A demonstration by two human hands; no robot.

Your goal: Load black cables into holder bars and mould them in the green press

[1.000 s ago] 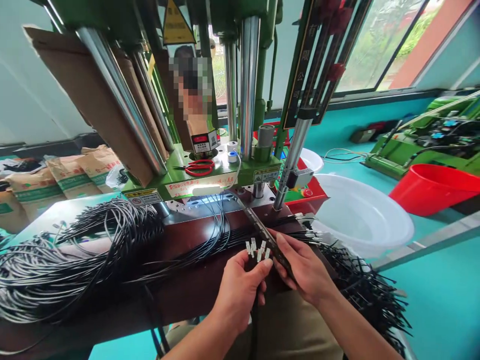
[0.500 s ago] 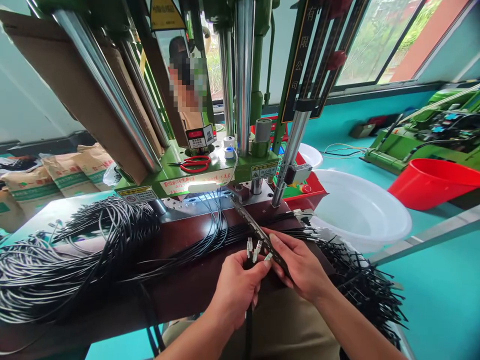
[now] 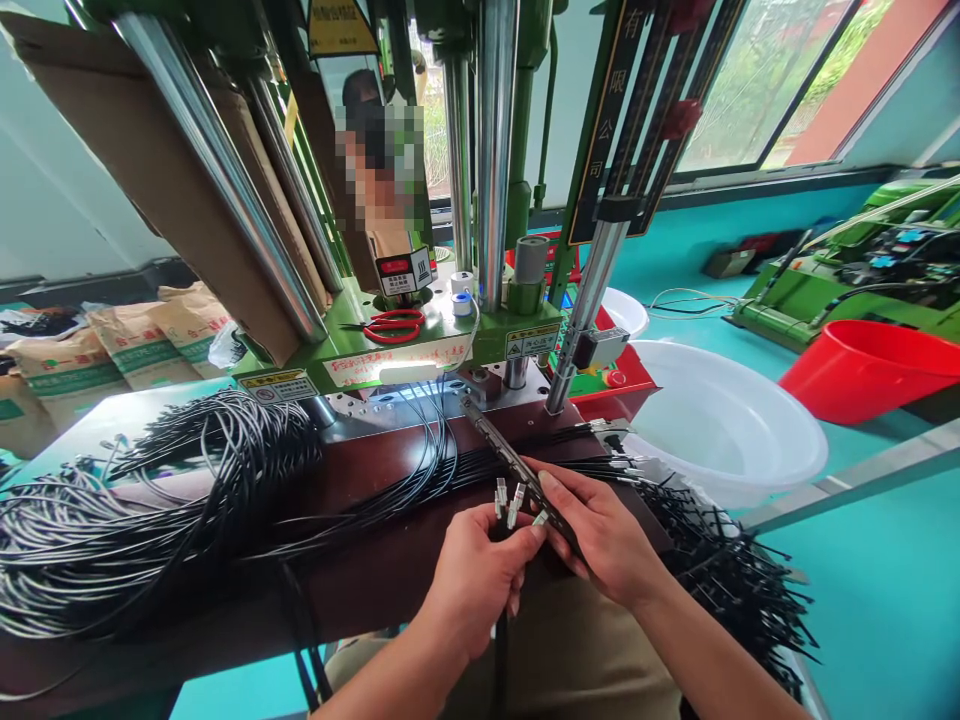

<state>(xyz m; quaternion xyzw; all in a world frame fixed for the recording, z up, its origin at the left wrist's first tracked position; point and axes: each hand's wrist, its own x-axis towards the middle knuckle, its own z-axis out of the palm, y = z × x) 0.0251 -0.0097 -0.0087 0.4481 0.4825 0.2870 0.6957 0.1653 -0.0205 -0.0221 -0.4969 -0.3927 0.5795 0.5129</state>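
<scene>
My left hand (image 3: 484,565) is closed around several black cables whose pale metal-ended connectors (image 3: 515,505) stick up above the thumb. One connector tip reaches close to a long dark metal bar (image 3: 499,440) with slots along it; whether it sits in a slot I cannot tell. My right hand (image 3: 604,535) grips the near end of this bar from the right, with the thumb on top. The bar's far end points at the press bed. Behind it, several black cables (image 3: 431,440) hang out from under the lit green press plate (image 3: 487,335).
A large pile of black cables (image 3: 225,470) covers the table's left side. More cable ends (image 3: 735,580) lie to the right. Red-handled scissors (image 3: 394,326) rest on the press. A white basin (image 3: 720,430) and a red bucket (image 3: 862,375) stand beyond.
The view has shifted very slightly. Both hands keep their holds, and the connector nearest the bar has moved a little to the right.
</scene>
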